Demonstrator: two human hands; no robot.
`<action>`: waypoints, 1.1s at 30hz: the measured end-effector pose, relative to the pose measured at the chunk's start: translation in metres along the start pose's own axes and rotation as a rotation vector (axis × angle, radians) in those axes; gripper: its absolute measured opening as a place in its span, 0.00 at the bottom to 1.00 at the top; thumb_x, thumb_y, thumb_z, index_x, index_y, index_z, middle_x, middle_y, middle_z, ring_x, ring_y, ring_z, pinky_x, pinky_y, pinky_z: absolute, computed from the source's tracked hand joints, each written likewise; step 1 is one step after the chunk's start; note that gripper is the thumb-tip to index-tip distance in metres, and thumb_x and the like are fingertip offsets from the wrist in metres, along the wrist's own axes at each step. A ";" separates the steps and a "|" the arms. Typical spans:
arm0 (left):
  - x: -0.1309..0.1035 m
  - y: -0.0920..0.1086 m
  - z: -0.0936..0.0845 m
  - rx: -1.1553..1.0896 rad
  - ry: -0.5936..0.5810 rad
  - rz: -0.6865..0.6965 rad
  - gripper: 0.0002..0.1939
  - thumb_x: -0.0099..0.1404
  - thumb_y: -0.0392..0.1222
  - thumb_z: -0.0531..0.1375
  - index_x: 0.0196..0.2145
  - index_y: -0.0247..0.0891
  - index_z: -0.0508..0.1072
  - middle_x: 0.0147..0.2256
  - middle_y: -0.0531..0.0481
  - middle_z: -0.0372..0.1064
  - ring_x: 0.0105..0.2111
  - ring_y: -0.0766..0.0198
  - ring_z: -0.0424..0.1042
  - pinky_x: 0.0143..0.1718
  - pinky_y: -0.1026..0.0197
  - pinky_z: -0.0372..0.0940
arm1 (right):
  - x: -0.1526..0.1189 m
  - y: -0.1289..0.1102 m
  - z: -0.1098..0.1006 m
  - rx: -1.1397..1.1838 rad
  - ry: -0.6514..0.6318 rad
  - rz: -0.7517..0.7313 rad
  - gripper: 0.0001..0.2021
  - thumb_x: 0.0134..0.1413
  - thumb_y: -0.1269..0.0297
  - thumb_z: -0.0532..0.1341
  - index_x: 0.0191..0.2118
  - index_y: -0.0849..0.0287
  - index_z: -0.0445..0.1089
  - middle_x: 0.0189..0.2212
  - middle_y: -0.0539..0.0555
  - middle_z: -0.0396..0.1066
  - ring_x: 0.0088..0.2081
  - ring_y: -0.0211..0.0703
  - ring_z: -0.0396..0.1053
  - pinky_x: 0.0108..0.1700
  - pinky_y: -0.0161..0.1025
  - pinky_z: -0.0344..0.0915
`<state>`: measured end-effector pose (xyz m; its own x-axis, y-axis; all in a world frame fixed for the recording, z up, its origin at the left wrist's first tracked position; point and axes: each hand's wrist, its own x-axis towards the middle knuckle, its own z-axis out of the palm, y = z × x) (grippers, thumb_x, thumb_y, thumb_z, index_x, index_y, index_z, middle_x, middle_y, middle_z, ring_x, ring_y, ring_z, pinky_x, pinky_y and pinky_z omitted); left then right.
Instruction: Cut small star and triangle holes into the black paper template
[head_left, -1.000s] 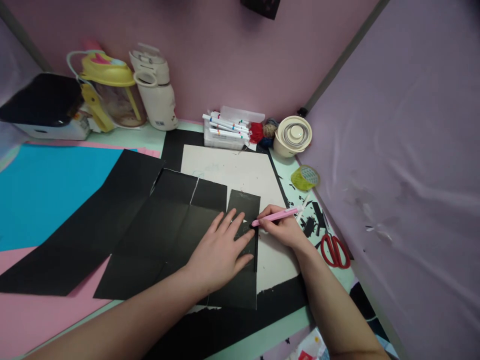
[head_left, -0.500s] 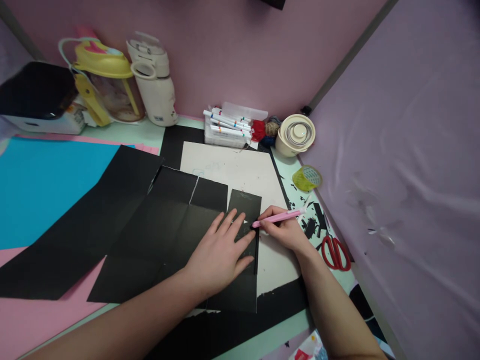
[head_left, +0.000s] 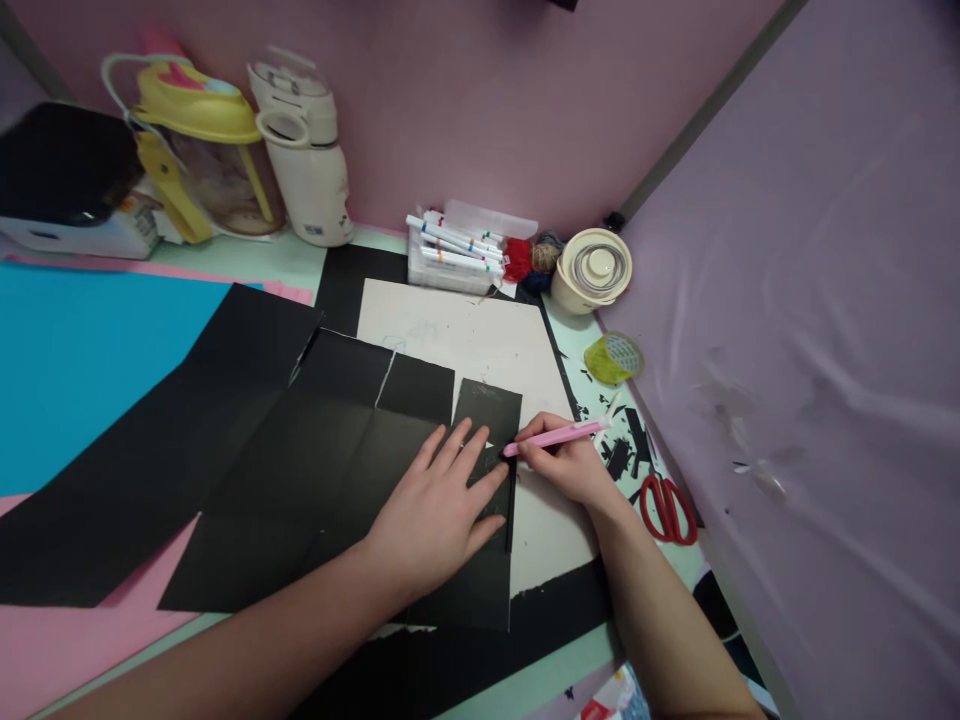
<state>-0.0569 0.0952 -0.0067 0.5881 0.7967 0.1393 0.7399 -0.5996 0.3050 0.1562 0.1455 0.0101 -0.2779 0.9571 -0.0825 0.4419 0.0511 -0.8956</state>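
Note:
A large sheet of black paper point(head_left: 330, 440), creased and with slits along its far edge, lies across a white board point(head_left: 487, 335). My left hand point(head_left: 439, 510) rests flat on its right part, fingers spread, pressing it down. In my right hand point(head_left: 566, 465) is a slim pink pen-like tool point(head_left: 555, 436), pinched between thumb and fingers and tilted low. Its dark tip touches the black paper's right edge, just beside my left index finger. I cannot make out whether that tip is a nib or a blade.
Red scissors point(head_left: 667, 508) and black paper scraps point(head_left: 619, 458) lie on the right, near a yellow tape roll point(head_left: 613, 357) and a cream pot point(head_left: 592, 270). White markers point(head_left: 457, 245), a white bottle point(head_left: 307, 170) and a yellow-lidded jug point(head_left: 210, 150) stand along the wall. Blue paper point(head_left: 90, 350) lies left.
The view has shifted slightly, so the left-hand papers appear a little further left. Both hands and the pink tool keep nearly the same place on the black paper.

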 end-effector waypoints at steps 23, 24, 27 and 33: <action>0.001 0.000 -0.001 -0.016 0.006 -0.005 0.25 0.69 0.57 0.53 0.59 0.46 0.67 0.65 0.42 0.53 0.67 0.45 0.45 0.65 0.42 0.43 | 0.002 0.000 -0.001 -0.024 0.036 -0.026 0.03 0.53 0.66 0.62 0.30 0.58 0.70 0.26 0.51 0.73 0.28 0.39 0.68 0.30 0.35 0.61; 0.001 0.000 -0.001 -0.018 0.007 -0.005 0.25 0.69 0.57 0.53 0.59 0.46 0.67 0.65 0.43 0.53 0.67 0.45 0.45 0.65 0.42 0.43 | 0.002 0.000 -0.001 -0.025 0.039 -0.027 0.03 0.52 0.65 0.62 0.30 0.58 0.70 0.26 0.51 0.73 0.28 0.39 0.68 0.30 0.35 0.61; 0.001 0.000 -0.001 -0.022 0.005 -0.005 0.25 0.69 0.57 0.53 0.59 0.46 0.67 0.66 0.43 0.53 0.67 0.45 0.45 0.65 0.42 0.43 | 0.002 0.000 -0.001 -0.020 0.041 -0.029 0.03 0.52 0.65 0.62 0.30 0.58 0.69 0.27 0.51 0.74 0.28 0.40 0.69 0.30 0.35 0.62; 0.000 0.000 0.000 -0.019 0.010 -0.004 0.24 0.69 0.57 0.53 0.59 0.46 0.68 0.66 0.43 0.52 0.67 0.45 0.45 0.65 0.43 0.43 | 0.002 0.000 -0.001 -0.010 0.038 -0.029 0.03 0.53 0.66 0.61 0.30 0.57 0.68 0.29 0.52 0.75 0.30 0.40 0.70 0.32 0.35 0.63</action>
<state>-0.0570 0.0959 -0.0067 0.5819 0.7997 0.1480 0.7358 -0.5952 0.3229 0.1562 0.1482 0.0106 -0.2582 0.9653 -0.0400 0.4429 0.0814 -0.8929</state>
